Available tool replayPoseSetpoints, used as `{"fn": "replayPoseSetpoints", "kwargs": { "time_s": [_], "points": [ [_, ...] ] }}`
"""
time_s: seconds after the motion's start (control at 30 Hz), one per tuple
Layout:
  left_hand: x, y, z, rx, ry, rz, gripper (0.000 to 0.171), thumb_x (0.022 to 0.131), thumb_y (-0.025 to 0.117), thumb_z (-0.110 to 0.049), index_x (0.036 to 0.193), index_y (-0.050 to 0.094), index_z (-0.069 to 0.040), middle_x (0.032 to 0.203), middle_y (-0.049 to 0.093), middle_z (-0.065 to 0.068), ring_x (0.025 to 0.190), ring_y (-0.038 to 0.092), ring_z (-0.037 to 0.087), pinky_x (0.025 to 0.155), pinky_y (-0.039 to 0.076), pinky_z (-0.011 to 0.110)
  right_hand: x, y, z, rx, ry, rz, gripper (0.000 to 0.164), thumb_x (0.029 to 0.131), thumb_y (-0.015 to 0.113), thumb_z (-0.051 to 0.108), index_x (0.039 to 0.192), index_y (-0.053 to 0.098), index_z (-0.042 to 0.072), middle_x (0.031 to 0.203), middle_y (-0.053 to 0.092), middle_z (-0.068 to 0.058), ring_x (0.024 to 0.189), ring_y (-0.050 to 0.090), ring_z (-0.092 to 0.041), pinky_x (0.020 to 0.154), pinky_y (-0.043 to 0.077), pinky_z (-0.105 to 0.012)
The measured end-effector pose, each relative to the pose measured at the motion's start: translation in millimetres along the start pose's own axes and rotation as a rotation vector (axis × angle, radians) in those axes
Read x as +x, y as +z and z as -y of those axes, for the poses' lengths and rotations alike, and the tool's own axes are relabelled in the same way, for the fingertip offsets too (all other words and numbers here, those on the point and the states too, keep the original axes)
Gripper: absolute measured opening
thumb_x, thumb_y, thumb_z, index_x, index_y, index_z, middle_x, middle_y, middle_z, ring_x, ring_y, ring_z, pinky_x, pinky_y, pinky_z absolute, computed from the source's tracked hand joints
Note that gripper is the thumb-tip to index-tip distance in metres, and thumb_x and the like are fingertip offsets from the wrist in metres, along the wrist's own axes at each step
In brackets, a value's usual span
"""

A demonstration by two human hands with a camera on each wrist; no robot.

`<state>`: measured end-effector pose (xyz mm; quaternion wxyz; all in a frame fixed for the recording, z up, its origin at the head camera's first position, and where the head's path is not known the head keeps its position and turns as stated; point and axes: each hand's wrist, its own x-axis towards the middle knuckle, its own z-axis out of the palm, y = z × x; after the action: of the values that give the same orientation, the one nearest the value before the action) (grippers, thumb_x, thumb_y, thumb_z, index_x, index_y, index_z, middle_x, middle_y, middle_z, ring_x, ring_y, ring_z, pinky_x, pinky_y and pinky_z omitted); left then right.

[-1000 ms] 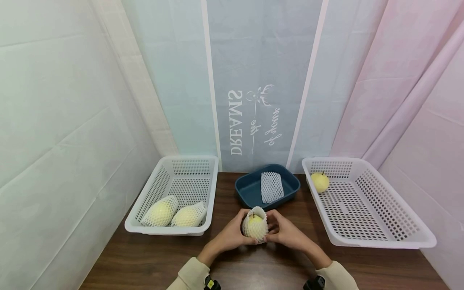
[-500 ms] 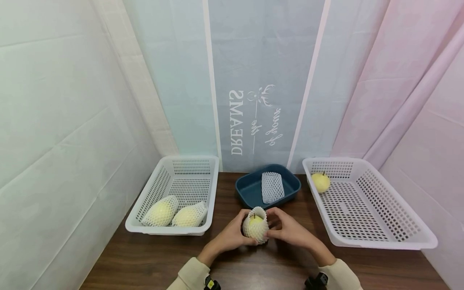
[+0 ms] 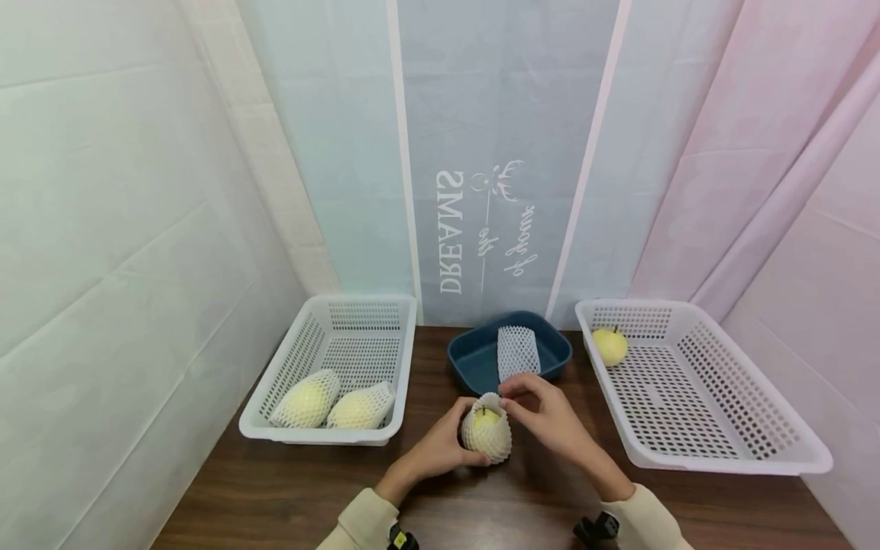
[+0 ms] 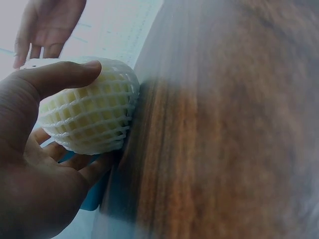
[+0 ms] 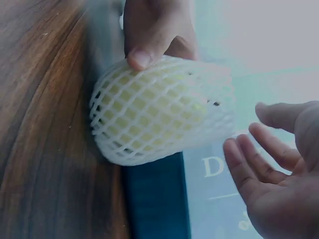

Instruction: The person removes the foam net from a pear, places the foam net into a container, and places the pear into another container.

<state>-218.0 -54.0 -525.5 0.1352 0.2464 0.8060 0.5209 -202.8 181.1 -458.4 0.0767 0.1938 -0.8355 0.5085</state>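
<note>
A round pale yellow pear (image 3: 486,422) with a dark stem stands upright on the table inside a white foam net sleeve (image 5: 149,107). My left hand (image 3: 440,443) grips it from the left, thumb at the front and fingers curled round behind. The sleeve's open upper end rises past the stem. At that rim is my right hand (image 3: 550,412), its fingers loosely bent. In the right wrist view, the right thumb is apart from the net and a fingertip lies close to its edge; I cannot tell whether it touches.
A dark blue tray (image 3: 467,359) behind the hands holds a flat foam net (image 3: 518,351). The left white basket (image 3: 357,344) holds two netted pears (image 3: 305,401). In the right white basket (image 3: 687,397) is one bare pear (image 3: 609,347). Fabric walls surround the brown table (image 3: 275,496).
My right hand has come away from the pear's right side and moved up to the sleeve's upper rim. The left hand keeps its grip, and the pear stays in place.
</note>
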Motion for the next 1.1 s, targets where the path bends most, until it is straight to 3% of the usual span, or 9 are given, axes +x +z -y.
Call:
{"fn": "replayPoseSetpoints", "kwargs": {
  "time_s": [0.17, 0.33, 0.73, 0.9, 1.1],
  "points": [
    [-0.1, 0.0, 1.6, 0.005, 0.005, -0.001, 0.084, 0.081, 0.094, -0.025, 0.148, 0.045, -0.028, 0.149, 0.056, -0.001, 0.130, 0.058, 0.016, 0.110, 0.047, 0.038, 3.3, 2.8, 7.5, 0.028, -0.110, -0.031, 0.014, 0.097, 0.075, -0.001, 0.110, 0.075, 0.003, 0.109, 0.074, -0.010, 0.097, 0.069, -0.006, 0.080, 0.061, -0.025],
    [-0.4, 0.2, 2.3, -0.008, 0.012, 0.004, 0.083, 0.082, 0.094, -0.025, 0.149, 0.044, -0.029, 0.149, 0.055, -0.002, 0.131, 0.058, 0.016, 0.110, 0.048, 0.038, 6.6, 7.2, 13.8, 0.011, -0.166, -0.001, 0.019, 0.095, 0.072, -0.009, 0.108, 0.075, 0.004, 0.105, 0.074, -0.008, 0.096, 0.070, -0.004, 0.080, 0.062, -0.027],
    [-0.5, 0.0, 4.3, -0.021, 0.023, 0.020, 0.081, 0.083, 0.093, -0.026, 0.149, 0.044, -0.032, 0.149, 0.055, -0.001, 0.127, 0.059, 0.015, 0.105, 0.050, 0.035, 3.9, 11.6, 10.6, -0.193, -0.179, 0.129, 0.020, 0.093, 0.077, -0.003, 0.104, 0.074, 0.014, 0.102, 0.073, 0.002, 0.089, 0.069, -0.009, 0.072, 0.059, -0.030],
    [-0.7, -0.2, 4.5, -0.027, 0.017, 0.022, 0.081, 0.084, 0.092, -0.026, 0.149, 0.044, -0.032, 0.149, 0.055, -0.002, 0.127, 0.059, 0.014, 0.105, 0.050, 0.036, 2.3, 12.8, 13.1, -0.263, -0.155, 0.184, 0.021, 0.093, 0.078, -0.003, 0.103, 0.073, 0.015, 0.104, 0.072, 0.002, 0.093, 0.070, -0.015, 0.078, 0.061, -0.032],
    [-0.4, 0.4, 4.4, -0.020, 0.023, 0.018, 0.082, 0.083, 0.093, -0.026, 0.148, 0.044, -0.032, 0.149, 0.055, -0.002, 0.126, 0.059, 0.014, 0.105, 0.049, 0.034, -0.8, 15.8, 19.0, -0.347, -0.114, 0.192, 0.021, 0.092, 0.079, -0.001, 0.104, 0.073, 0.014, 0.106, 0.071, 0.003, 0.099, 0.070, -0.021, 0.084, 0.062, -0.041]
  ]
}}
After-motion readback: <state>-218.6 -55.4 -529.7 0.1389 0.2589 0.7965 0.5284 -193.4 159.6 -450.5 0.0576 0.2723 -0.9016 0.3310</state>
